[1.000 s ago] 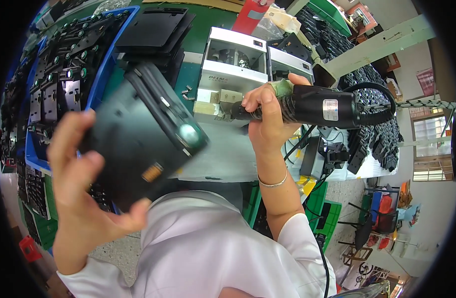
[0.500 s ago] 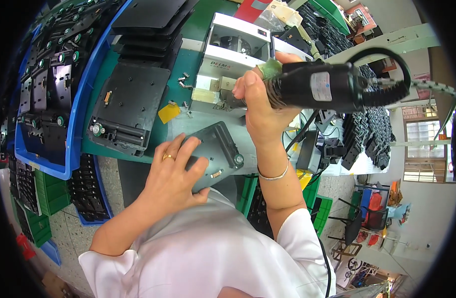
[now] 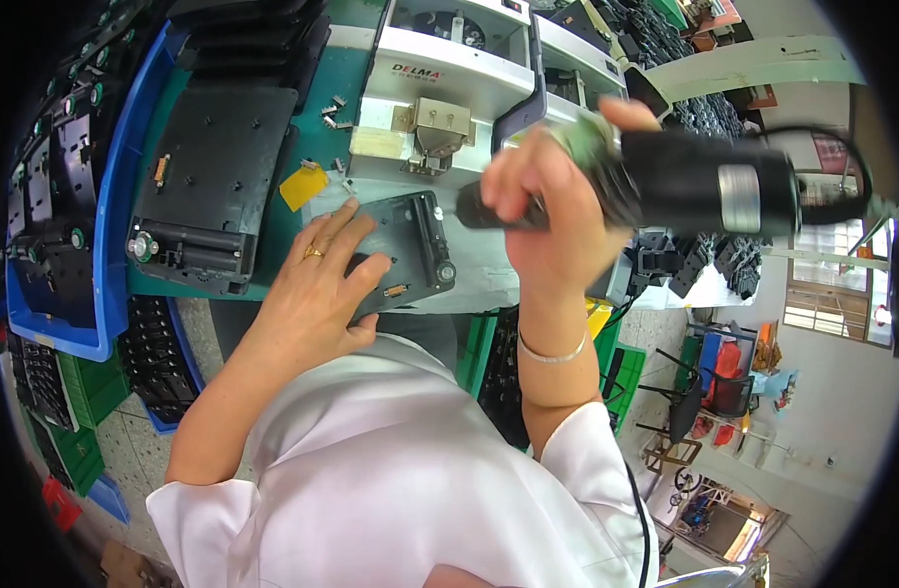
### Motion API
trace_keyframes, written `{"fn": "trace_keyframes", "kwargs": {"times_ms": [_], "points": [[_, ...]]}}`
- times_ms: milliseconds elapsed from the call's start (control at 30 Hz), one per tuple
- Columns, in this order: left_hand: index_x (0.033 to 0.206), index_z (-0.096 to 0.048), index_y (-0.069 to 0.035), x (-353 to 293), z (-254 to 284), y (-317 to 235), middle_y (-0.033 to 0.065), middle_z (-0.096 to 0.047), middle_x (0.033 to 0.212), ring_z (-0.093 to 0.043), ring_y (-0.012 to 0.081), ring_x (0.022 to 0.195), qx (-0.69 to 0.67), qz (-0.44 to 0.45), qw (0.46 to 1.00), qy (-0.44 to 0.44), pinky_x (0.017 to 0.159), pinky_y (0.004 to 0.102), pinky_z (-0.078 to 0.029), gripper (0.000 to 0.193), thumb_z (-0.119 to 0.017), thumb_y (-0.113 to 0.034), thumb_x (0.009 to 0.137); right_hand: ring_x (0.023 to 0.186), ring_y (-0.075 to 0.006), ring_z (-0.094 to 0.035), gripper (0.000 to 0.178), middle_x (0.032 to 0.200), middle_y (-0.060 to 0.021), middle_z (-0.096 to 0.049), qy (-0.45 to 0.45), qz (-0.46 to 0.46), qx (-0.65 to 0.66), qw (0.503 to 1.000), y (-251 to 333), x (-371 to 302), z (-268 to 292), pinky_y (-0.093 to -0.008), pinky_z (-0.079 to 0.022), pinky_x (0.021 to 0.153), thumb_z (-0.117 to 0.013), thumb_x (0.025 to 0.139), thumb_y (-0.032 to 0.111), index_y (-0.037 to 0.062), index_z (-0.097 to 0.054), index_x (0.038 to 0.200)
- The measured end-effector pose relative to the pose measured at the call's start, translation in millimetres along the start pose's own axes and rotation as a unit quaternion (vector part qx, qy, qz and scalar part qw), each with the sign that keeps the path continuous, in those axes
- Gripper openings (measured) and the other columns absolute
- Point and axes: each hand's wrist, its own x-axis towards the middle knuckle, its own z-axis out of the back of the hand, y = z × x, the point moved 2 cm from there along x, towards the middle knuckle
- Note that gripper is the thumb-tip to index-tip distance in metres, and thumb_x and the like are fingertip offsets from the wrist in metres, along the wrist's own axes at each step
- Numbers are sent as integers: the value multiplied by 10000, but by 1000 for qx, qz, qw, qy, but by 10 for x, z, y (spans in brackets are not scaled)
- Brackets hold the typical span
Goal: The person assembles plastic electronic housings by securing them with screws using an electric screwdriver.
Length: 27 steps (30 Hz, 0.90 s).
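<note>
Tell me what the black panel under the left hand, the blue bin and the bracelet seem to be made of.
The black panel looks like satin plastic: soft sheen and raised, moulded-looking details, though painted metal is possible. The blue bin seems plastic, semi-glossy, with even colour and a thick rim. The bracelet is probably polished metal: silvery and shiny.

Right hand [image 3: 567, 186] and black cylindrical corded tool [image 3: 699, 186]: blurred. Left hand [image 3: 317, 269] covers part of the black rectangular plastic panel [image 3: 408, 240].
</note>
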Motion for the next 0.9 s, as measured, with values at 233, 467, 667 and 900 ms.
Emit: {"fn": "trace_keyframes", "kwargs": {"times_ms": [233,467,667,900], "points": [[1012,-620,-151,7,-222,-241,79,-534,1087,-516,271,1075,11,-64,992,-104,940,456,-400,382,-730,-100,650,483,-162,-488,474,599,-62,-491,-29,-42,-78,996,88,-444,224,-329,-462,500,-601,880,22,90,-362,1283],[1045,-668,-184,120,-453,-304,24,-548,1015,-513,198,966,73,-63,985,-143,935,423,-371,421,-731,-147,631,480,-173,-472,469,567,-56,-466,-34,-62,-91,993,-3,-553,272,-357,-452,510,-625,900,88,127,-361,1285],[1044,-671,-196,110,-451,-275,16,-544,1014,-503,189,981,77,-55,986,-137,944,435,-355,430,-739,-163,621,476,-172,-474,472,560,-55,-469,-26,-61,-91,994,-58,-583,290,-349,-450,508,-634,902,90,132,-356,1281],[1029,-679,-217,113,-450,-227,17,-540,1022,-505,196,983,71,-52,987,-132,945,453,-356,423,-747,-179,613,441,-163,-451,414,561,-49,-461,-1,-29,-111,993,-74,-597,190,-346,-443,468,-619,880,8,124,-352,1173]]}}
